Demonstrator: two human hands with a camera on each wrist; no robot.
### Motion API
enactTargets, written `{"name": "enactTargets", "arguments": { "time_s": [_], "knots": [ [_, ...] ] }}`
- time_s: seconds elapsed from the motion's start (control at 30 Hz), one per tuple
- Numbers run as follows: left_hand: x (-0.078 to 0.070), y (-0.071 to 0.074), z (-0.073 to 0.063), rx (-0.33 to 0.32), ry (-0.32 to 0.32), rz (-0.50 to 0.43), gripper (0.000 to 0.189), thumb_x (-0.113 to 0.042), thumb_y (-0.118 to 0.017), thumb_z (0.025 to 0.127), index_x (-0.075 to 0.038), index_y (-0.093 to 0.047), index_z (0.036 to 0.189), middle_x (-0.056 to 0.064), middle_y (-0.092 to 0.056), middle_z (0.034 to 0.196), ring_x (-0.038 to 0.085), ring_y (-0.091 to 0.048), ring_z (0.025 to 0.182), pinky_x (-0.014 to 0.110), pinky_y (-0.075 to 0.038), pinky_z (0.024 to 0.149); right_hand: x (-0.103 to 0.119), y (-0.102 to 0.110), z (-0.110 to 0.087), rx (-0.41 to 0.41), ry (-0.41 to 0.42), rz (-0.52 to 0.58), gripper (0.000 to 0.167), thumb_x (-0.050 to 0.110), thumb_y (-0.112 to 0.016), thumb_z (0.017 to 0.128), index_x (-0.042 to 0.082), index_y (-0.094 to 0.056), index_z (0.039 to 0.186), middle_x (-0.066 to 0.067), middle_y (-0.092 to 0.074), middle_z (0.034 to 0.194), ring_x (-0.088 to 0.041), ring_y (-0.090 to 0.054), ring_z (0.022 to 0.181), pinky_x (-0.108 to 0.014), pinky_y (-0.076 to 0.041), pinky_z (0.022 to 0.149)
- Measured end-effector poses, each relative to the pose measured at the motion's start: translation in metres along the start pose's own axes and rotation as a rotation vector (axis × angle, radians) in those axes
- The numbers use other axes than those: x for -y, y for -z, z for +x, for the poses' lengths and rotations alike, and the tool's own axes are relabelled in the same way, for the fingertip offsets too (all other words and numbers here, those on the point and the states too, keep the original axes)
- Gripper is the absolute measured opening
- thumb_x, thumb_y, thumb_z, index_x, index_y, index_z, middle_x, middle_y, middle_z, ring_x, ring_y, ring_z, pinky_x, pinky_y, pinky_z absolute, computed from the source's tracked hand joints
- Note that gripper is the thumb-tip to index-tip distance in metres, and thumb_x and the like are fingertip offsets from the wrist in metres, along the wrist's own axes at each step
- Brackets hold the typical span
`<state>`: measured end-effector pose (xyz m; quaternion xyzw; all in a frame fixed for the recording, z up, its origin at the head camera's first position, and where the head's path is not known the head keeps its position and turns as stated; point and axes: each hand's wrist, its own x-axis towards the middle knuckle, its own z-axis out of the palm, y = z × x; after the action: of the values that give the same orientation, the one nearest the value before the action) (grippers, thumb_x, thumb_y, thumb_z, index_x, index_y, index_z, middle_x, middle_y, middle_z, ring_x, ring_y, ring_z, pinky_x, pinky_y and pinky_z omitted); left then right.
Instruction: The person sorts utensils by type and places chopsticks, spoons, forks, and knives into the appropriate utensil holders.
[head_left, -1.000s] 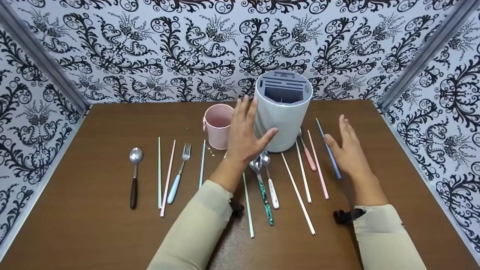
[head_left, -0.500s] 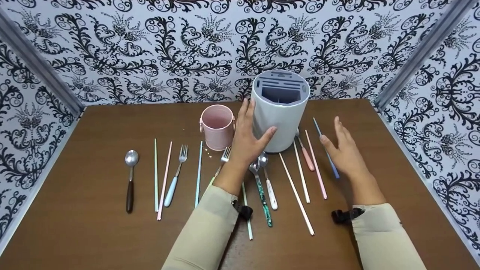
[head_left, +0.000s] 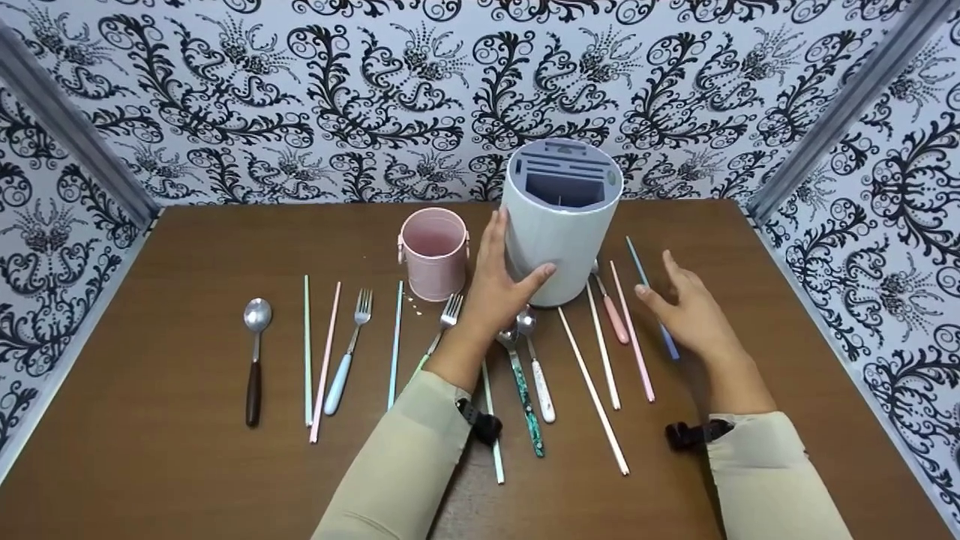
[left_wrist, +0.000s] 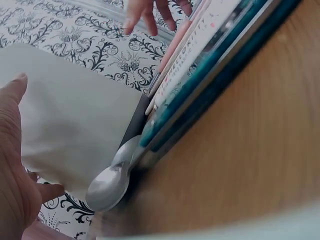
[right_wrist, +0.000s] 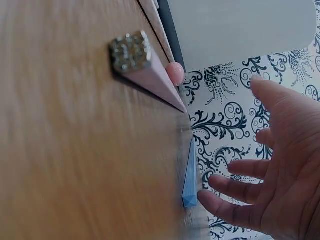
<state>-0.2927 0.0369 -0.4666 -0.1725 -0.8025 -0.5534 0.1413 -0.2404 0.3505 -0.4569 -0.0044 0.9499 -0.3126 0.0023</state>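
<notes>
Beside the left wall of a tall white utensil holder is my left hand, fingers extended and thumb spread across its front; whether it touches the wall I cannot tell. The holder has a grey slotted top. In the left wrist view, a spoon's bowl lies by the holder's base. My right hand hovers with spread fingers over a blue chopstick, holding nothing. The right wrist view shows that blue chopstick near the fingertips and a pink chopstick closer to the camera.
Left of the holder stands a pink bucket. Across the brown table lie a dark-handled spoon, a blue-handled fork, a green-handled fork, a teal-handled spoon, a white-handled spoon and several chopsticks. Patterned walls enclose the table.
The left hand has lowered slightly along the holder's side. My right hand has dipped a little, its fingers more bent. The head view has shifted slightly.
</notes>
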Motion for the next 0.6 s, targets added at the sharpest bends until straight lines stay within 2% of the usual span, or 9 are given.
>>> {"name": "enactTargets", "arguments": {
  "time_s": [0.17, 0.37, 0.53, 0.6],
  "knots": [
    [0.0068, 0.0048, 0.0026, 0.041, 0.043, -0.046, 0.108, -0.041, -0.083, 0.087, -0.017, -0.015, 0.168, 0.013, -0.023, 0.172, 0.027, -0.024, 0.159, 0.044, -0.024, 0.13, -0.0014, -0.0009, 0.0018, -0.006, -0.017, -0.031, 0.091, 0.056, -0.055, 0.103, 0.004, -0.014, 0.165, -0.038, -0.028, 0.161, -0.057, -0.035, 0.145, -0.069, -0.025, 0.122],
    [0.0076, 0.0065, 0.003, 0.058, 0.081, -0.047, 0.106, -0.033, -0.084, 0.087, -0.018, -0.017, 0.168, 0.015, -0.029, 0.169, 0.029, -0.03, 0.156, 0.045, -0.026, 0.129, -0.0024, -0.002, 0.0026, 0.022, -0.08, -0.068, 0.088, 0.052, -0.057, 0.103, -0.005, -0.023, 0.162, -0.042, -0.033, 0.156, -0.058, -0.033, 0.144, -0.068, -0.026, 0.121],
    [0.0075, 0.0056, 0.0024, 0.056, 0.074, -0.044, 0.106, -0.03, -0.085, 0.086, -0.016, -0.019, 0.167, 0.018, -0.031, 0.167, 0.032, -0.032, 0.155, 0.046, -0.027, 0.129, -0.0052, -0.0035, 0.0011, 0.037, -0.084, -0.087, 0.081, 0.043, -0.061, 0.102, -0.01, -0.033, 0.156, -0.04, -0.049, 0.146, -0.056, -0.046, 0.136, -0.067, -0.035, 0.117],
    [0.0072, 0.0058, 0.0021, 0.052, 0.068, -0.037, 0.106, -0.03, -0.085, 0.086, -0.015, -0.019, 0.167, 0.019, -0.032, 0.166, 0.032, -0.033, 0.155, 0.046, -0.027, 0.129, -0.0056, -0.0044, 0.0009, 0.035, -0.074, -0.093, 0.076, 0.039, -0.063, 0.102, -0.012, -0.039, 0.153, -0.037, -0.058, 0.137, -0.052, -0.056, 0.127, -0.065, -0.042, 0.111]
  ]
}}
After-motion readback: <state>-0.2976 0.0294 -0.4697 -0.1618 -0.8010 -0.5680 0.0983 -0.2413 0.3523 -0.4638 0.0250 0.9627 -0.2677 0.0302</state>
